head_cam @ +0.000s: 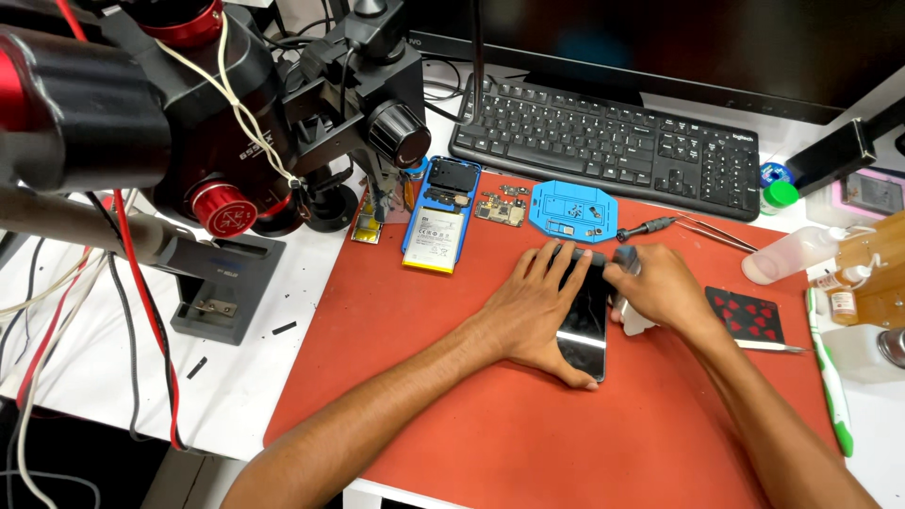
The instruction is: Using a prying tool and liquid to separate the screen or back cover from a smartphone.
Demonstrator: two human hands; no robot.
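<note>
The left hand point(535, 306) lies flat, fingers spread, on the dark phone point(584, 325) at mat point(471, 424) centre; the right hand point(660, 287) pinches its upper edge, grip detail hidden. At 12 o'clock sit a blue tray point(571, 210) and keyboard point(613, 141); at 10 o'clock, a microscope point(217, 113) cuts off the view.

Things around the red mat point(452, 415)

Behind the mat lies a black keyboard point(603, 141). At its far left stands a microscope point(189, 123); on it lie a blue phone frame point(443, 215) and a circuit board point(499, 210).

White bench point(311, 311): red mat point(528, 424) covers its middle, keyboard point(608, 146) at back edge, microscope base point(222, 297) left.
</note>
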